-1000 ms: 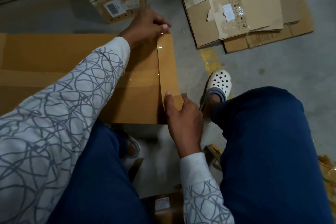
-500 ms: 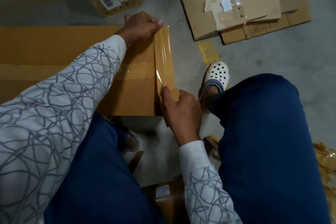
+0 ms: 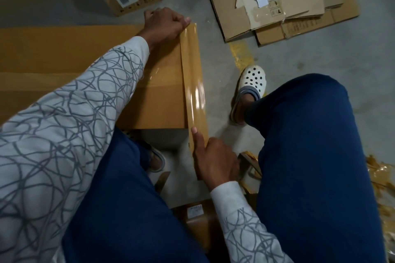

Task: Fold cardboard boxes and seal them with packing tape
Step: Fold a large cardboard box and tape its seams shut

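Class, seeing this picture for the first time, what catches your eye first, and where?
A glossy tape strip runs along the right edge of the cardboard box, centre frame. The left hand holds its far end, the right hand its near end. Flattened cartons lie top right.

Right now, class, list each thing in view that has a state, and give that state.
Cardboard box: flaps closed, taped along the top seam.
Packing tape strip: stretched along the box's right edge, held at both ends.
Left hand: pinches the strip's far end.
Right hand: holds the strip's near end.
Flattened cartons: lying flat, stacked on the floor.
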